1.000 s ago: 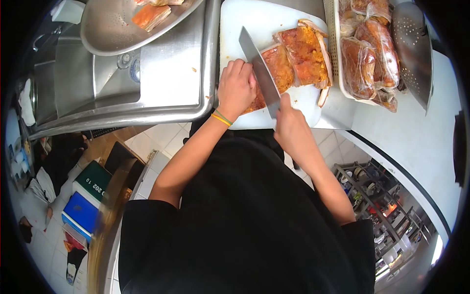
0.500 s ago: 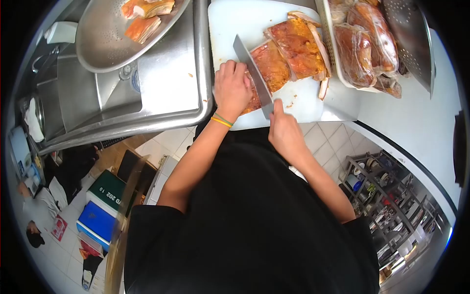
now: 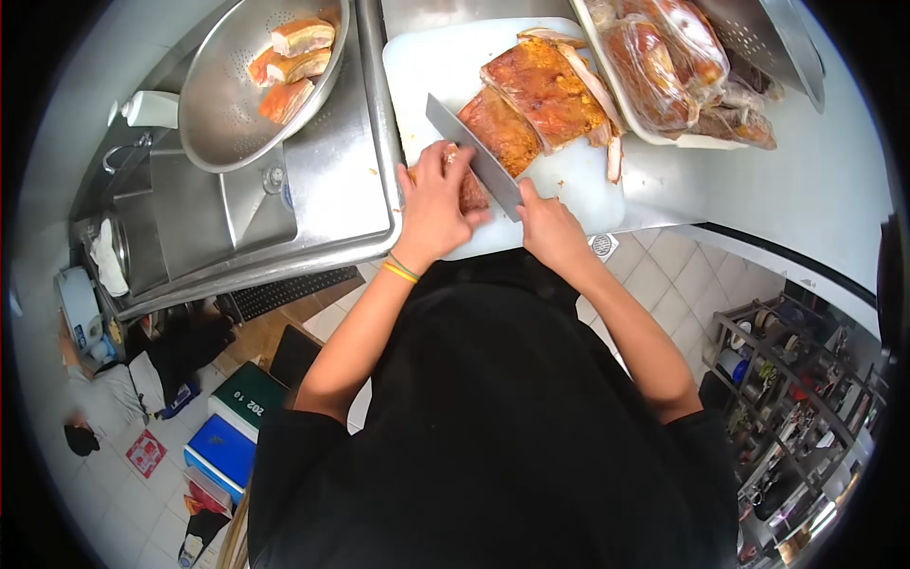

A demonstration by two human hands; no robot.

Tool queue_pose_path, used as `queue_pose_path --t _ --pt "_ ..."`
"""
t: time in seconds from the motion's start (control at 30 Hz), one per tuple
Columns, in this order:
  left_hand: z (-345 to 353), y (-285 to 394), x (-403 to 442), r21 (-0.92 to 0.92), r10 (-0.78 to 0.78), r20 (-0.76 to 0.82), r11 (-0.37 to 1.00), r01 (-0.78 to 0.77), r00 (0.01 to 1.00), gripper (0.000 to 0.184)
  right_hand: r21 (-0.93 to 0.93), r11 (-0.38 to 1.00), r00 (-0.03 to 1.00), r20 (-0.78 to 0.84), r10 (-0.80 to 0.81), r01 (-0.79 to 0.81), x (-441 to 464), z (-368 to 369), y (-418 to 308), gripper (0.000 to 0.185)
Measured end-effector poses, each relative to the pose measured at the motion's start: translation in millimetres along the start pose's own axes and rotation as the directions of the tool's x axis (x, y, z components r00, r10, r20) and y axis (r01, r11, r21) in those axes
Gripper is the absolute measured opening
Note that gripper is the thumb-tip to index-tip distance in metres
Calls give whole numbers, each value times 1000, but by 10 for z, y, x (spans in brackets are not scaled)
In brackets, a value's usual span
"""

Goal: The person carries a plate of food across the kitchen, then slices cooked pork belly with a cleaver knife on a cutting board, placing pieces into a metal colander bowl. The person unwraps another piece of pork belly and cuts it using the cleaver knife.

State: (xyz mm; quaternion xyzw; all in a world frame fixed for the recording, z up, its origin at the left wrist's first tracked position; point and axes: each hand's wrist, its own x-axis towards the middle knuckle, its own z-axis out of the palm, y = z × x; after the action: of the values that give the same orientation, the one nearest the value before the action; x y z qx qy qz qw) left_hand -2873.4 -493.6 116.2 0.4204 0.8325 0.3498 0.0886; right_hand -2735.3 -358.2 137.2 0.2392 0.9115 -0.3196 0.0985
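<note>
My right hand (image 3: 553,228) is wrapped round the handle of a wide-bladed cleaver (image 3: 474,156), whose blade slants up to the left along the cut edge of the meat. Fingers and thumb of my left hand (image 3: 434,207) are spread round a cut piece of pork (image 3: 471,196), partly hidden beneath them, on the left side of the blade. To the right of the blade lie a brown-skinned slab of pork (image 3: 500,131) and a larger slab (image 3: 550,87). Narrow trimmed strips (image 3: 590,83) lie along its right side. All of it rests on a white cutting board (image 3: 427,57).
A steel colander (image 3: 213,114) with several pork pieces (image 3: 301,38) stands on the sink's steel drainboard (image 3: 346,190) at left. At right, a white tray (image 3: 607,71) holds plastic-wrapped meat (image 3: 654,66), beside another perforated steel bowl (image 3: 758,43). Another person (image 3: 114,389) is in the left background.
My left hand has gone from pressing closed on the meat to spreading its fingers round the cut piece. The cleaver stays close beside the cut edge. The whole view has shifted slightly.
</note>
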Motion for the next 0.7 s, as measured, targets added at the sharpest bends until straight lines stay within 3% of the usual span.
queue_pose_path --t 0.07,0.13,0.23,0.27,0.33,0.4,0.5,0.6,0.67,0.7 --pt "61 113 -136 359 41 180 927 -104 983 72 -45 998 997 62 44 -41 -110 -70 33 22" --pt "67 116 -26 394 -12 210 916 -73 978 76 -38 999 998 55 22 -20 -101 -62 38 21" --pt "34 16 -50 66 -24 104 998 17 994 70 -18 1000 998 55 9 -8 -91 -62 55 20" --pt "30 -48 -94 73 -25 103 997 17 994 70 -8 1000 999 53 11 -11 -81 -62 59 19" --pt "55 -190 -285 -257 18 -80 966 -38 997 73 21 1000 998 55 4 -5 -86 -54 65 20" --pt "120 -242 -461 -218 79 -153 970 -111 985 82 45 999 999 53 2 -5 -75 -29 72 21" --pt "87 -294 -659 -255 13 -158 965 -54 987 81 29 1000 998 66 0 -2 -110 2 83 23" --pt "-27 -371 -707 -398 -74 -139 917 13 988 69 71 997 998 52 -33 29 -125 -51 2 25" --pt "104 -500 -643 -424 -291 -248 890 166 924 55 55 998 998 64 12 -16 -190 -101 -107 21" --pt "187 -454 -557 -456 -325 -333 877 151 885 43 57 998 997 72 18 -22 -230 -97 -145 21"
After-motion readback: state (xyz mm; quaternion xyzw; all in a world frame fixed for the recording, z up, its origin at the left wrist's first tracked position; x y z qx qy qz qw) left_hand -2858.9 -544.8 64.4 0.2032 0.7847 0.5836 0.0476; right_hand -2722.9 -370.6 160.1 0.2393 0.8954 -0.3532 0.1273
